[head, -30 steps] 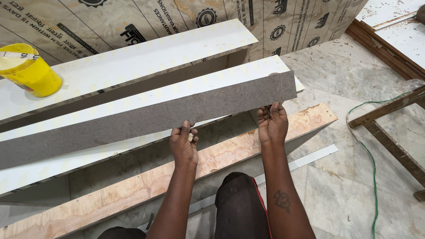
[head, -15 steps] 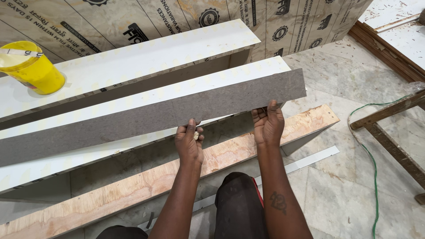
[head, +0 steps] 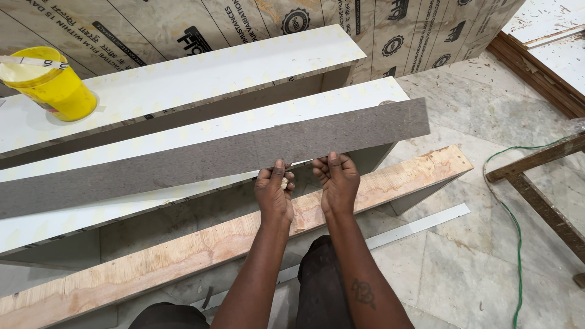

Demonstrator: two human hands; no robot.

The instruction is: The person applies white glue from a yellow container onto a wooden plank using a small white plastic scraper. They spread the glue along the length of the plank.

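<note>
A long grey laminate strip point(head: 201, 161) lies slanted over the white top edge of a cabinet panel point(head: 341, 100). My left hand point(head: 273, 190) grips the strip's near edge, with a small pale lump between its fingers. My right hand point(head: 336, 180) holds the same edge just to the right, fingers curled under. Both hands sit close together near the strip's right half. The strip's left end runs out of view.
A yellow bucket point(head: 52, 85) with a strip across its rim stands on the far white panel point(head: 183, 79). A bare plywood panel point(head: 390, 183) lies nearest me. A green cable point(head: 518, 231) and a wooden frame point(head: 542, 201) lie on the marble floor at right. Printed plywood sheets lean behind.
The grey strip has slid to the right along the white edge. My right hand has moved left along its near edge, closer to my left hand.
</note>
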